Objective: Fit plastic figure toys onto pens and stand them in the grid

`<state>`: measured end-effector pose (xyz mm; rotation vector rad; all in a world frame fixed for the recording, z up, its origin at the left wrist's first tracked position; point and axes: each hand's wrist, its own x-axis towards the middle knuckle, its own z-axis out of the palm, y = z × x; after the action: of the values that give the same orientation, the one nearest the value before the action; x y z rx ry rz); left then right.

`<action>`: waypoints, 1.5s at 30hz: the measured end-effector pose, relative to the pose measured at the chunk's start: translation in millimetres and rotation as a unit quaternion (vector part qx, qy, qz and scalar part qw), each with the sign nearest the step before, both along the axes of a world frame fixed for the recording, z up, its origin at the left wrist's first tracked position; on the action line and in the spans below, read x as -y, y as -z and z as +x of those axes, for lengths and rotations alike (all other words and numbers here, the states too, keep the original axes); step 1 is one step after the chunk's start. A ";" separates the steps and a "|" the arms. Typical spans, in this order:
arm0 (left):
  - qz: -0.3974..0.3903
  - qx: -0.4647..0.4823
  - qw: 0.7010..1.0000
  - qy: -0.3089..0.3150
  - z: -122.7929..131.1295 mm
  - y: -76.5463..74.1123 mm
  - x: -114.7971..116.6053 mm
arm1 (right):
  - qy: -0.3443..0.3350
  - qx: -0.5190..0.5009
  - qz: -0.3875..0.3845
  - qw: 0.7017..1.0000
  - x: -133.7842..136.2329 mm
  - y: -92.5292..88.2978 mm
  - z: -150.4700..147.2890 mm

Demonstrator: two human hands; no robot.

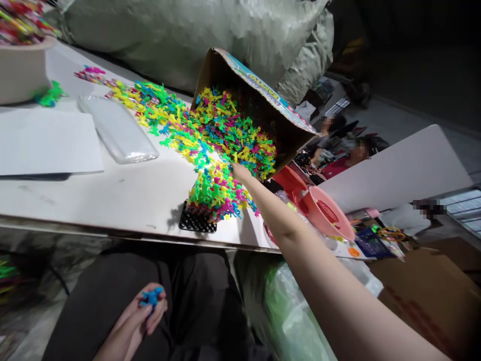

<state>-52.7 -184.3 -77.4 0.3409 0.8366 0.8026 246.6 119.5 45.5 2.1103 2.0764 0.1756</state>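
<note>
In my left hand (145,311), low over my lap, a small blue plastic figure (151,297) is gripped between curled fingers and thumb. My right hand (238,173) reaches across the table to the heap of small figures (240,133) in green, yellow, pink and blue. That heap spills from a cardboard box (293,115) lying on its side. The right fingers are buried among the figures, so their grip is hidden. Just nearer to me, a black perforated tray (197,223) holds many figures packed close together.
A clear plastic packet (120,130) and white sheets (48,140) lie left on the table (124,200). A tub (22,70) stands far left. Large sacks (180,35) line the back. Pink basins (328,210) sit right. People (356,155) are in the background.
</note>
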 end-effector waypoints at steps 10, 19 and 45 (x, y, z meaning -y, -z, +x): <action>-0.050 -0.008 0.998 -0.048 0.8 -0.2 -0.3 | 0.028 -0.028 -0.026 0.999 -9.3 -7.9 5.1; -0.012 -0.008 0.999 -0.033 0.0 3.9 0.7 | 0.064 -0.033 0.084 0.994 -2.6 -15.8 28.5; 0.052 -0.037 0.996 0.068 15.8 10.1 -3.8 | -0.115 -0.004 0.113 0.987 -60.7 3.6 -19.9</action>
<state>-37.0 -180.5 -87.5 0.5171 0.8327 0.7123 226.7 180.2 41.9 1.9805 2.4034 0.4553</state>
